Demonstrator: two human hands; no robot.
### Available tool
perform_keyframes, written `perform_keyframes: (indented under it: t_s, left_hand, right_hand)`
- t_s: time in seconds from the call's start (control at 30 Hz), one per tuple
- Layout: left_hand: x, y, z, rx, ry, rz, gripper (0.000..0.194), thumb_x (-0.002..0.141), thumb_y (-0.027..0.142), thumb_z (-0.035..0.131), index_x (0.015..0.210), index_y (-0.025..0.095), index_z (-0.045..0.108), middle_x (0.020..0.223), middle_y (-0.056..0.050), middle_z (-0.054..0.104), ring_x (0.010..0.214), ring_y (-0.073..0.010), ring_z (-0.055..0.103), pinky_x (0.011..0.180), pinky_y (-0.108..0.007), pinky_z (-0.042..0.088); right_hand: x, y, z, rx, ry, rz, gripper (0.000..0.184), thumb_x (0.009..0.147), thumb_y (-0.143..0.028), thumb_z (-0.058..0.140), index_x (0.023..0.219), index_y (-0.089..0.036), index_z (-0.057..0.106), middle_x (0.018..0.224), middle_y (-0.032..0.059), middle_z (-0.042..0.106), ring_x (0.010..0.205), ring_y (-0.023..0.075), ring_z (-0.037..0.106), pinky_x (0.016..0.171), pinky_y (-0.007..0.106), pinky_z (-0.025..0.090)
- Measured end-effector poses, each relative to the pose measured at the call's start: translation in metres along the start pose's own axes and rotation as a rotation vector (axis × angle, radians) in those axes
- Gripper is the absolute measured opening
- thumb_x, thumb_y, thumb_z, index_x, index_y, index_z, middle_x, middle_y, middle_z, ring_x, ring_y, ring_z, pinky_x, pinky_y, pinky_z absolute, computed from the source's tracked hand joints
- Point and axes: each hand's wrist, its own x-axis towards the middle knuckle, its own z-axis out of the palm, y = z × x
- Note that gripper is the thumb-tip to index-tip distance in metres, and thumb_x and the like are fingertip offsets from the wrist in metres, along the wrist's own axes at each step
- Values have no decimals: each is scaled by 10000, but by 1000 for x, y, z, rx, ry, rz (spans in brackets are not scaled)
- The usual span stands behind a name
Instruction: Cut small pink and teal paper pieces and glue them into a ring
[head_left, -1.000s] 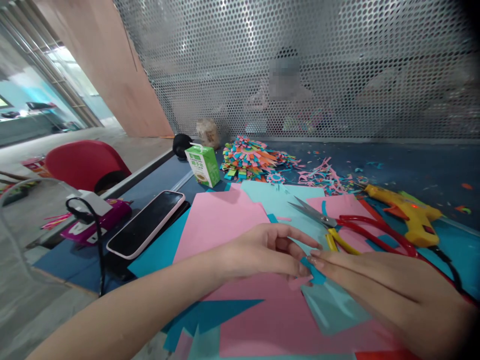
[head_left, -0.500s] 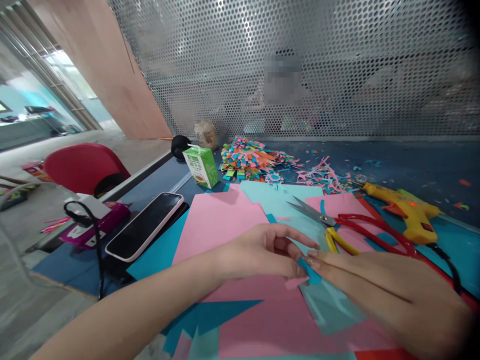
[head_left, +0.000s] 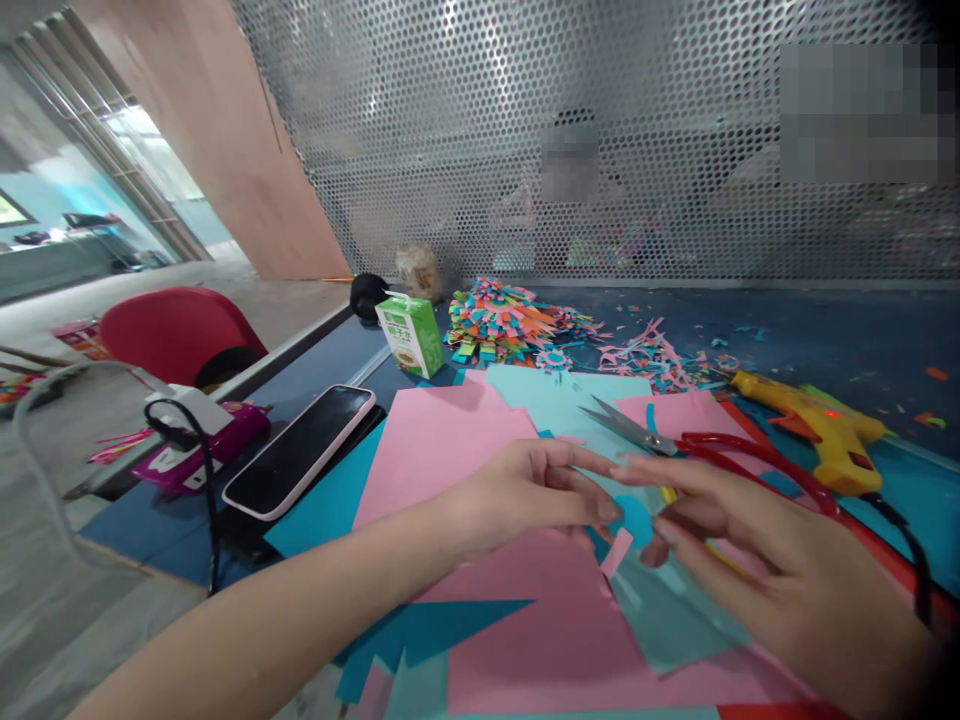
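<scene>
My left hand [head_left: 559,490] pinches a small round piece of blue paper [head_left: 634,520] between thumb and fingers. A short pink paper strip [head_left: 617,553] hangs at the blue piece's lower edge. Close on the right is my right hand [head_left: 757,560], fingers apart, its index finger reaching over the top and its thumb tip by the blue paper's right edge. Whether that thumb touches the paper is hard to tell. Beneath both hands lie pink paper sheets [head_left: 442,440] and a pale blue sheet [head_left: 570,390]. Red-handled scissors [head_left: 712,440] lie open behind my right hand, which partly covers yellow handles.
A yellow glue gun [head_left: 821,425] with a black cord lies at right. Farther back are a heap of fringed paper flowers [head_left: 499,320], paper scraps [head_left: 652,355] and a green drink carton [head_left: 412,335]. A phone [head_left: 300,455] and purple power strip [head_left: 202,450] lie left.
My right fingers have lifted from lying flat over the blue paper and spread apart. The blue piece now shows as a round shape, with the pink strip tilted more upright.
</scene>
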Motion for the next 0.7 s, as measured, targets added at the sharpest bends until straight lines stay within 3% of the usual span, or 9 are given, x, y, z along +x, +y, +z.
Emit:
perform_keyframes:
  t_s: [0.1, 0.2, 0.37, 0.53, 0.7]
  left_hand:
    - [0, 2, 3, -73, 153, 52, 362, 650, 158, 818, 995, 137, 713, 658, 12, 698, 546, -62, 598, 578, -193, 444]
    - [0, 4, 5, -114, 231, 93, 372, 637, 159, 837, 989, 143, 719, 648, 19, 702, 558, -62, 601, 607, -200, 445]
    - [1, -2, 5, -65, 219, 138, 312, 657, 194, 833, 945, 149, 725, 694, 8, 727, 662, -77, 653, 721, -206, 467]
    - [0, -7, 7, 48, 209, 188, 341, 663, 291, 830, 950, 145, 718, 835, -47, 751, 774, -133, 683, 789, -261, 491]
    - [-2, -4, 9, 186, 226, 257, 262, 697, 285, 798, 897, 145, 705, 810, -54, 753, 875, -175, 683, 799, -280, 497]
  right_hand:
    - [1, -2, 6, 200, -2, 226, 312, 921, -401, 506, 1190, -258, 573, 753, 15, 703, 581, 168, 672, 445, 214, 545]
    - [-3, 5, 13, 253, -82, 319, 324, 902, -493, 536, 1118, -253, 563, 787, 21, 680, 641, 180, 676, 473, 222, 548]
    - [-5, 13, 20, 343, -87, 342, 292, 873, -481, 591, 1025, -231, 579, 863, 50, 690, 807, 226, 693, 614, 273, 593]
    - [-7, 15, 21, 351, -168, 348, 278, 910, -505, 544, 972, -236, 572, 820, 30, 641, 740, 200, 662, 720, 323, 599]
    - [-3, 8, 18, 266, -221, 319, 280, 913, -474, 497, 779, -236, 560, 745, 18, 621, 816, 216, 669, 686, 283, 581]
